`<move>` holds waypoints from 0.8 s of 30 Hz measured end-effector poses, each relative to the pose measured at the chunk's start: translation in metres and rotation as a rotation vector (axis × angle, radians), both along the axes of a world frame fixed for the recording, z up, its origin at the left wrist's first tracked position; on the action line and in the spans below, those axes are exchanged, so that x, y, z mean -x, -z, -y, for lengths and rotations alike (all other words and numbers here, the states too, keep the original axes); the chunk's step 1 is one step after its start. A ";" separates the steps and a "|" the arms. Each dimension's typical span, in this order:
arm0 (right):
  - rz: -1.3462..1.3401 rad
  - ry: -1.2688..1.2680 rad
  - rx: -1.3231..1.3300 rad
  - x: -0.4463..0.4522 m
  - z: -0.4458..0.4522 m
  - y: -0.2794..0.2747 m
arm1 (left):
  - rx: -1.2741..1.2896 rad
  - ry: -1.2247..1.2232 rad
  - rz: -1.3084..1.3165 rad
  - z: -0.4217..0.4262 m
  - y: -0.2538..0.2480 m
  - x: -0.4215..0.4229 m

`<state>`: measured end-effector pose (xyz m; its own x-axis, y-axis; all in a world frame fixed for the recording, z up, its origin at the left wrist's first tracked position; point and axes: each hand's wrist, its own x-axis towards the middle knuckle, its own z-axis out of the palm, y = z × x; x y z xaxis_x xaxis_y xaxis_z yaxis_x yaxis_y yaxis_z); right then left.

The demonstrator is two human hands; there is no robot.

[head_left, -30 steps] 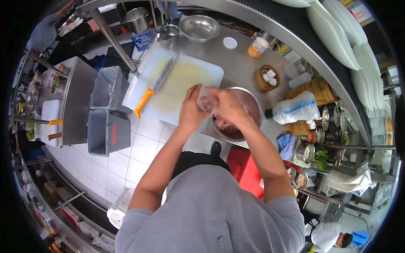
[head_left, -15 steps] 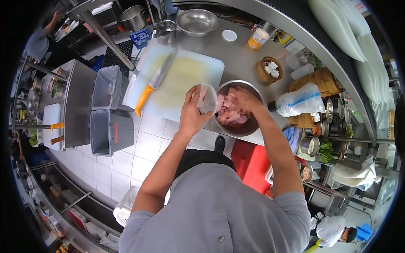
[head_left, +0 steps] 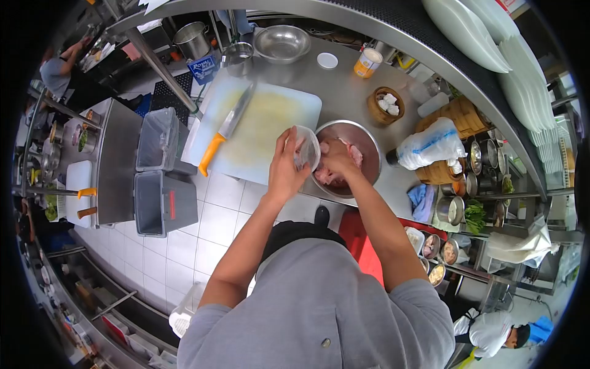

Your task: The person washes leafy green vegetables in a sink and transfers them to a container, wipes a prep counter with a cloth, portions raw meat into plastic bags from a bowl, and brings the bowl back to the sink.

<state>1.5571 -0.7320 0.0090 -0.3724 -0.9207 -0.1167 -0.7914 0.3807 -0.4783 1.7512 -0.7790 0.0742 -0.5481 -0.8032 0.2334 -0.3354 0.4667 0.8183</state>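
Observation:
My left hand (head_left: 286,169) is wrapped round a clear plastic tub (head_left: 306,147), tilted with its mouth toward the left rim of a steel bowl (head_left: 367,161). In the bowl lie pieces of pink raw meat (head_left: 354,154). Down among them, my right hand (head_left: 338,158) has its fingers curled on some of the meat, close beside the tub; the fingertips are partly hidden. A white cutting board (head_left: 270,132) lies left of the bowl, bearing a knife (head_left: 235,115) with a yellow handle.
Behind the bowl stand a bamboo steamer (head_left: 386,106) with white lumps, a yellow-labelled can (head_left: 368,63) and a shallow steel basin (head_left: 282,44). Grey bins (head_left: 165,203) stand at the left. An overhead shelf (head_left: 393,38) crosses above the counter. Other people work at far left and lower right.
My right hand has moved left across the bowl toward the tub, taking meat with it and baring the bowl's right side. My left hand still holds the tub.

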 end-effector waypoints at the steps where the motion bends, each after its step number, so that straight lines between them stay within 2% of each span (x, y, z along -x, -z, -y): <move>1: 0.116 0.021 0.054 0.008 -0.010 -0.013 | -0.067 0.011 0.002 0.003 -0.004 0.001; 2: 0.230 0.041 0.107 0.017 -0.017 -0.023 | -0.134 0.021 0.002 0.004 -0.005 0.001; 3: 0.221 0.032 0.102 0.026 -0.023 -0.029 | -0.139 0.013 -0.008 0.006 -0.003 0.003; 5: 0.419 0.224 0.079 0.039 -0.028 -0.037 | -0.030 0.033 0.011 0.011 0.000 0.006; 6: 0.418 0.220 0.070 0.035 -0.026 -0.055 | -0.039 0.027 0.010 0.012 0.000 0.008; 8: 0.469 0.180 0.240 0.015 -0.022 -0.109 | -0.025 0.089 0.021 0.012 -0.002 0.012; 9: 0.470 0.191 0.238 0.008 -0.017 -0.118 | -0.029 0.098 0.023 0.013 0.001 0.014; 11: 0.288 -0.111 0.191 -0.010 -0.001 -0.128 | -0.024 0.085 -0.059 0.015 0.006 0.018; 14: 0.221 -0.113 0.085 -0.035 0.015 -0.135 | -0.071 0.100 -0.077 0.018 0.006 0.014; 15: 0.221 -0.106 0.087 -0.029 0.014 -0.130 | -0.083 0.099 -0.085 0.020 0.007 0.012; 17: 0.270 -0.071 0.271 -0.013 0.008 -0.116 | -0.140 0.071 -0.070 0.024 0.008 0.002; 18: 0.268 0.017 0.121 -0.007 -0.002 -0.127 | -0.161 0.057 -0.066 0.025 0.008 -0.003; 19: 0.269 0.010 0.115 0.009 -0.013 -0.111 | -0.150 0.042 -0.084 0.026 0.007 -0.007; 21: -0.188 -0.318 -0.286 0.036 -0.037 -0.050 | -0.146 0.023 -0.100 0.025 0.008 -0.015; 22: -0.193 -0.325 -0.285 0.031 -0.047 -0.035 | -0.120 0.019 -0.092 0.027 0.010 -0.017; 24: -0.273 -0.392 0.090 0.012 -0.074 -0.020 | -0.093 0.009 -0.084 0.027 0.009 -0.017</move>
